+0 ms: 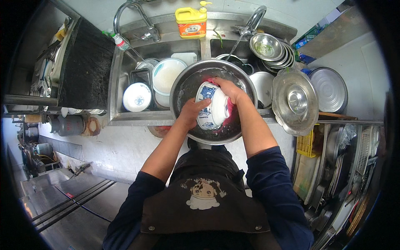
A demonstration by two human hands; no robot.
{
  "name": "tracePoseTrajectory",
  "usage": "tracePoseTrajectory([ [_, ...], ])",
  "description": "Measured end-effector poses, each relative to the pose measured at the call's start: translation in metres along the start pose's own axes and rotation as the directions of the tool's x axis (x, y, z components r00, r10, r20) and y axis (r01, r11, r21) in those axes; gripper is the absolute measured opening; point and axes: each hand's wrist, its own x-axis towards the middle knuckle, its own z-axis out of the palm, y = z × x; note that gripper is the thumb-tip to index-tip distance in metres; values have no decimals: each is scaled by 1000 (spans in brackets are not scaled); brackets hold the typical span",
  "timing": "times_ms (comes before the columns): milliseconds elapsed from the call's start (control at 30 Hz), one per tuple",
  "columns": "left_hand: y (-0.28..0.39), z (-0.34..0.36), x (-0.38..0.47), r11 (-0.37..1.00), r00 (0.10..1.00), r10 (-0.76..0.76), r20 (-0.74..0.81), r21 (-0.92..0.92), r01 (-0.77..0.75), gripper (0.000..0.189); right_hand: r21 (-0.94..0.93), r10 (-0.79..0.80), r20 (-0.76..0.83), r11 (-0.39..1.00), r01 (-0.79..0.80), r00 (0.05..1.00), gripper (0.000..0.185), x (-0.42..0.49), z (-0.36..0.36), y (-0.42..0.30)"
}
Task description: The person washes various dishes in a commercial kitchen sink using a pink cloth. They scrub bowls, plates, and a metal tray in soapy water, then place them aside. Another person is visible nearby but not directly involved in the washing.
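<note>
A white bowl with blue printed patterns [207,115] is tilted on its side over a large steel basin [183,81]. My left hand [194,112] grips its near left side, with the thumb across the outer wall. My right hand [229,89] presses a pink cloth [230,107] against the bowl's right side and far rim. Part of the cloth is hidden behind the bowl and my hand. Suds and water show inside the basin, which rests across the front of a double steel sink [140,118].
Bowls and plates, among them a white bowl [137,97], stand in the left basin. Water runs from the right faucet [257,18]. A yellow detergent jug [191,23] stands behind. Stacked metal bowls [265,47], an oval metal dish [281,103] and a round metal lid [328,89] lie right.
</note>
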Motion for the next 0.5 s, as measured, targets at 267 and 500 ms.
tracePoseTrajectory([
  [267, -12, -8, 18, 900, 996, 53, -68, -429, -77, 48, 449, -89, -281, 868, 213, 956, 54, -19, 9, 65],
  [500, -20, 8, 20, 833, 980, 128, -150, -520, -189, 41, -615, -692, -452, 699, 366, 563, 71, -64, 88, 116],
])
